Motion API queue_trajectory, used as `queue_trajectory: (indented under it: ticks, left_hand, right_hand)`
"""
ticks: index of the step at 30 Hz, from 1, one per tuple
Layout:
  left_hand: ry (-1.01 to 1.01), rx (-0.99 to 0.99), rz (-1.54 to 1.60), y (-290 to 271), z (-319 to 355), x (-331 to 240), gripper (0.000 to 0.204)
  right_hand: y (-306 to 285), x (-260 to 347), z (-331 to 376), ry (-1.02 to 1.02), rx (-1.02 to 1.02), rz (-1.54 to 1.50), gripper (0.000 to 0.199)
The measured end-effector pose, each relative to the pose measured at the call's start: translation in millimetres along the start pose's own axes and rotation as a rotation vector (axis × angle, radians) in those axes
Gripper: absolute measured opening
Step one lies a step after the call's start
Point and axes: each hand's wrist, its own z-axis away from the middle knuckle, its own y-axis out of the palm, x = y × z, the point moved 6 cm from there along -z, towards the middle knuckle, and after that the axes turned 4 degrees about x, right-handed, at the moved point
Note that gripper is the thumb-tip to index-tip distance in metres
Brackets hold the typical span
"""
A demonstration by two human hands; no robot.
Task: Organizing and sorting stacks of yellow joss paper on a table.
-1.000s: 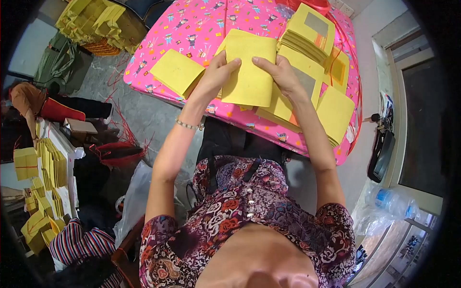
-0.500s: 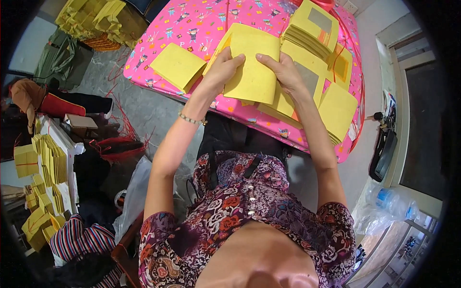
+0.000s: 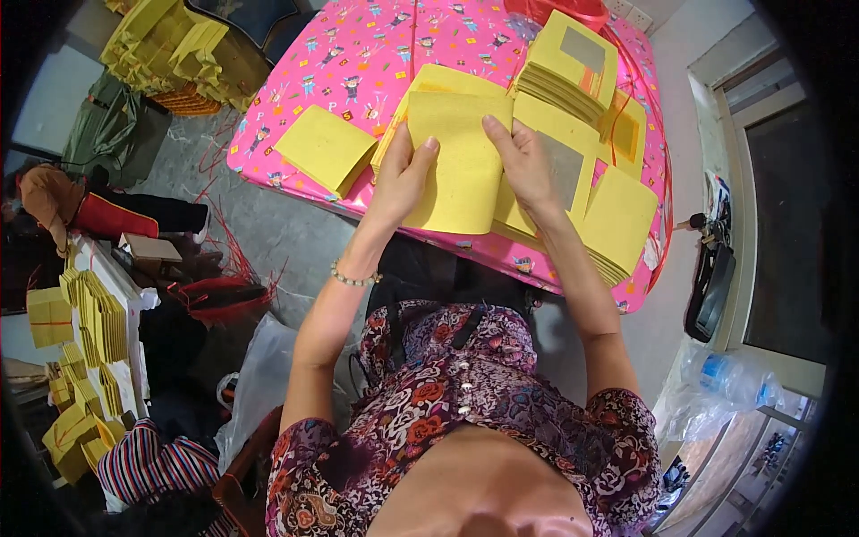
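Both my hands hold a folded sheet of yellow joss paper (image 3: 455, 170) above the near edge of the pink table cover. My left hand (image 3: 401, 179) grips its left side, thumb lying on top. On the right side my right hand (image 3: 526, 166) pinches it, thumb also on the face; the fingers underneath are hidden. The held sheet bends down at its near edge. Behind it lies a pile of yellow paper (image 3: 447, 79), partly covered. A single folded yellow piece (image 3: 324, 148) rests to the left of my left hand.
Stacked joss paper with grey panels (image 3: 573, 67) stands at the right, with a folded yellow stack (image 3: 617, 224) nearer me. A red basin (image 3: 582, 11) sits at the far edge. Red strapping (image 3: 664, 215) hangs along the right side. More yellow bundles (image 3: 97, 313) are at the left.
My hands have drawn the yellow sheet toward me, off the pile behind it, so more of that pile shows. The whole view has shifted slightly.
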Motion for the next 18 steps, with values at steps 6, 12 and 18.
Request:
queue_trajectory:
  ticks: [6, 12, 18]
  left_hand:
    - [-0.035, 0.002, -0.026, -11.6, 5.3, 7.7, 0.041]
    - [-0.011, -0.042, -0.026, -13.6, 11.5, -0.6, 0.04]
    - [0.027, -0.067, -0.129, -18.3, 12.6, 1.0, 0.037]
  right_hand:
    - [5.0, 3.2, 2.0, -0.017, 0.015, 0.029, 0.031]
    - [13.4, 10.4, 9.8, 0.021, 0.064, 0.079, 0.032]
    - [17.0, -2.0, 16.9, 0.004, 0.127, 0.182, 0.034]
